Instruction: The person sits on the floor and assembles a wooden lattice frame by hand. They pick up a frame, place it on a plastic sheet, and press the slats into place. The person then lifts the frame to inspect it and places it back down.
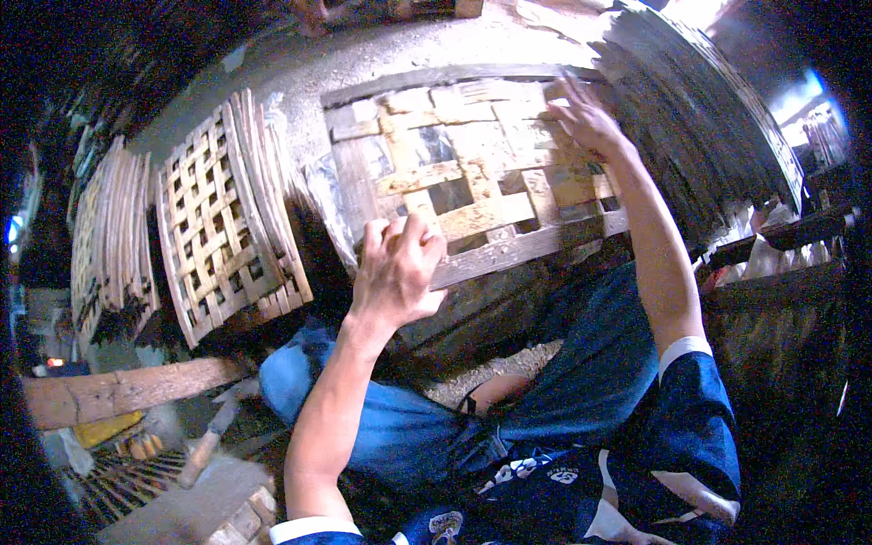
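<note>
A lattice of wide, pale bamboo strips (pixel 477 218) lies woven over-and-under within a wooden frame (pixel 536 254) in front of my knees. Square gaps show between the strips. My left hand (pixel 397 272) is closed at the frame's near left corner, its fingers curled over the top and its thumb down by the near rail. What lies under those fingertips is hidden. At the far right corner my right hand (pixel 589 123) rests with fingers stretched out over the strips, slightly blurred, gripping nothing I can see.
To the left lean a stack of woven panels (pixel 204 227) and another stack (pixel 113 245) beyond it. A dark stack of flat pieces (pixel 699 118) rises at the right. A bamboo pole (pixel 136 391) and a wooden-handled tool (pixel 202 454) lie at lower left.
</note>
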Tool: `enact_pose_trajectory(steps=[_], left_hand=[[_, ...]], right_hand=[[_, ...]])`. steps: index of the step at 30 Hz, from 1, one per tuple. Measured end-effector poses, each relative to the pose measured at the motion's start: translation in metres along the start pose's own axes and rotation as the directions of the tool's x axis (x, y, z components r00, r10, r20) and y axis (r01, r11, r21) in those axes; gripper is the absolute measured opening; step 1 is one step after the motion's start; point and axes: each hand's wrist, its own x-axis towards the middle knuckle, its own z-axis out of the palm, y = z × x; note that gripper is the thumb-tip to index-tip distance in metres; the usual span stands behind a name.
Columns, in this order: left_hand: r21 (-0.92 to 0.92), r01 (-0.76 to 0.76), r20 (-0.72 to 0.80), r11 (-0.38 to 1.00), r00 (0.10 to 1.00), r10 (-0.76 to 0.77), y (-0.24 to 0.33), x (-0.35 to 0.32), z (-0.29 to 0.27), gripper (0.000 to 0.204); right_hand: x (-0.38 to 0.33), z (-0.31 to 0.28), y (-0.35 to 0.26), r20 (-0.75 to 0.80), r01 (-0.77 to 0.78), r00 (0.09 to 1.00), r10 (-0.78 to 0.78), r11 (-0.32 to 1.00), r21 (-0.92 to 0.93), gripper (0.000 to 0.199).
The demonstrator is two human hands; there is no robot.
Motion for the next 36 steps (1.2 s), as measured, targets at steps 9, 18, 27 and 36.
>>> enact_pose_trajectory(steps=[9, 18, 27, 36], left_hand=[[0.073, -0.005, -0.001, 0.997, 1.0, 0.005, 0.004, -0.012, 0.004, 0.044], [0.093, -0.132, -0.102, 0.987, 0.985, 0.141, 0.018, -0.006, 0.023, 0.008], [0.121, -0.161, -0.123, 0.98, 0.977, 0.176, 0.024, -0.003, 0.02, 0.009], [0.191, -0.184, -0.155, 0.964, 0.964, 0.214, 0.029, -0.001, 0.017, 0.006]], right_hand=[[-0.006, -0.039, -0.006, -0.495, -0.078, 0.801, 0.337, 0.878, 0.472, 0.04], [0.023, -0.104, -0.114, -0.244, -0.126, 0.911, 0.332, 0.789, 0.601, 0.036], [0.031, -0.107, -0.109, -0.054, -0.321, 0.882, 0.468, 0.681, 0.658, 0.057], [0.046, -0.119, -0.115, -0.032, -0.413, 0.862, 0.505, 0.739, 0.533, 0.044]])
